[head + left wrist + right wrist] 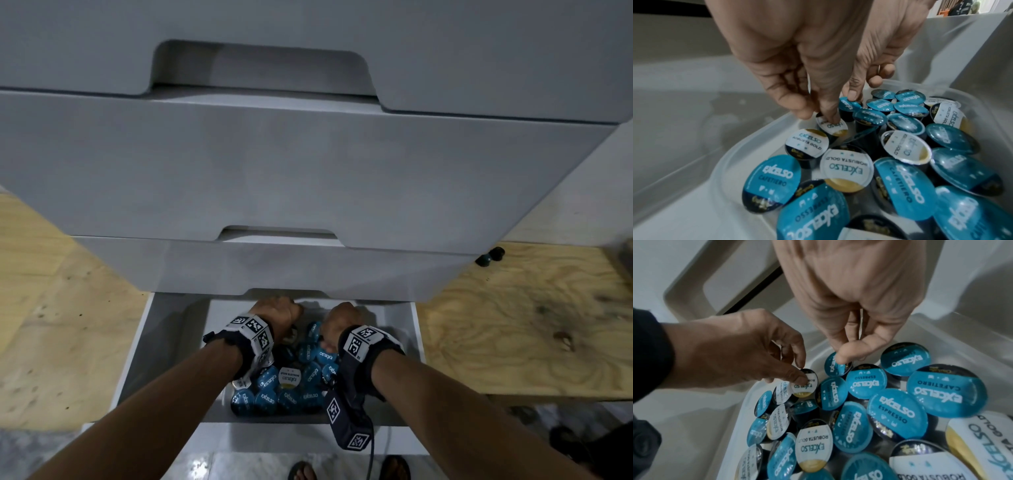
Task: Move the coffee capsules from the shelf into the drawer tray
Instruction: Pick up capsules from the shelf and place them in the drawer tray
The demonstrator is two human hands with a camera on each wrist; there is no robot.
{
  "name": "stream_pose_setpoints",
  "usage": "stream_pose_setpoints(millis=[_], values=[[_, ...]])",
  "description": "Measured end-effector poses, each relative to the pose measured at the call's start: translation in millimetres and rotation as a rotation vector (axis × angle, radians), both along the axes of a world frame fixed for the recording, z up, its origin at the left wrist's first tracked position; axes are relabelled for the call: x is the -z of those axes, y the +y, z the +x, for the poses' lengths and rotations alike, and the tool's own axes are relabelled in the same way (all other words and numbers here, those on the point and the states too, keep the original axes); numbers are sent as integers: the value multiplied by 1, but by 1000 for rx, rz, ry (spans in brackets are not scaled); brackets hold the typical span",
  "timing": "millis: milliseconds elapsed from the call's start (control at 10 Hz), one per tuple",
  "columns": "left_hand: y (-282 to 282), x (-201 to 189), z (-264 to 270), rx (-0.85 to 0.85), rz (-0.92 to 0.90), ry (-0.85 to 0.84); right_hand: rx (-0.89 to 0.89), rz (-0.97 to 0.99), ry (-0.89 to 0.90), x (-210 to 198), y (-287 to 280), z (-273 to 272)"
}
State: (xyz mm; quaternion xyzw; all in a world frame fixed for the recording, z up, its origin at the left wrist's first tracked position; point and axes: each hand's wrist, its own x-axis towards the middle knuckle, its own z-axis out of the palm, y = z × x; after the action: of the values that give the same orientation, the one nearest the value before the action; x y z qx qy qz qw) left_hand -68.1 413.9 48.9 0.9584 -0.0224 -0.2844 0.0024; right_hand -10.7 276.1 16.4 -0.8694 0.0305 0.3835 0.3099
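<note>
Several coffee capsules [289,383] with blue or white foil lids lie heaped in a clear plastic tray [731,155] inside the open bottom drawer [144,342]. My left hand [822,116] reaches to the tray's far end and pinches a white-lidded capsule [835,129] between thumb and forefinger. Beside it my right hand [840,358] pinches a blue-lidded capsule [833,368], thumb on its lid. In the head view both hands, left hand [277,308] and right hand [342,318], sit under the drawer front above. Two dark capsules [491,257] remain on the wooden shelf at the right.
Closed grey drawer fronts [308,171] overhang the open drawer and hide its back part. Plywood shelf boards [513,325] flank the drawer unit on both sides. My sandalled feet [301,471] stand on the tiled floor below the drawer front.
</note>
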Motion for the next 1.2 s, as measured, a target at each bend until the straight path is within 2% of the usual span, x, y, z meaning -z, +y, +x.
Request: stream_pose_setpoints(millis=[200,300,600,800,1000,1200], values=[[0,1,2,-104,-21,-18,-47,-145,-13,0,13,-1],[1,2,0,-109,-12,-22,-85,-221,-6,16,21,2],[2,1,-8,-91,-37,-57,-108,-79,24,-4,9,-4],[-3,-24,-12,-169,-128,-43,-58,-42,69,-43,1,-14],[-29,-68,-28,-180,-242,-148,-171,98,34,-100,-60,-27],[-114,-120,-20,-153,-472,-321,-134,191,-32,-135,-162,-2]])
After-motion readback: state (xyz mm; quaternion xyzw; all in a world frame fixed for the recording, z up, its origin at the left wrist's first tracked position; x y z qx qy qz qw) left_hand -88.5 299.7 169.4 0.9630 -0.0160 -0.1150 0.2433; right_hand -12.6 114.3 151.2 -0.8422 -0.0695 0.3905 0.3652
